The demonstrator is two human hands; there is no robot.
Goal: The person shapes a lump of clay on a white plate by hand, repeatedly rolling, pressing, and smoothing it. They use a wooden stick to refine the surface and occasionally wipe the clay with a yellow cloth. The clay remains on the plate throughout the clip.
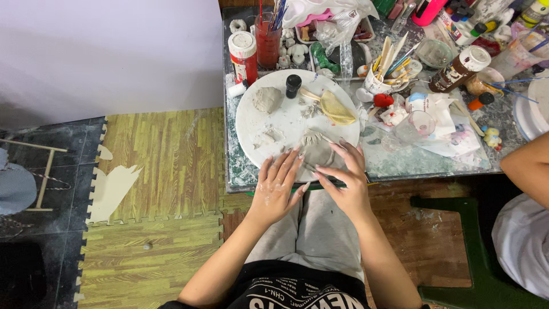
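A grey clay piece [314,147] lies at the near edge of a round white board [280,123]. My left hand [277,186] rests flat against its left side, fingers apart and smeared with clay. My right hand [346,177] cups its right side and appears to hold a thin stick-like tool across the clay. A separate grey clay lump [267,99] sits at the board's far left. A small black cap [293,84] and a yellow sponge-like piece [336,109] lie near the far rim.
The marbled table [400,163] is crowded: a red-capped paint bottle [243,56], a red cup of brushes [268,40], a mug of tools [380,80], a brown bottle [460,68], a glass [417,125]. Another person's arm [526,166] is at right. Foam floor mats [160,166] lie left.
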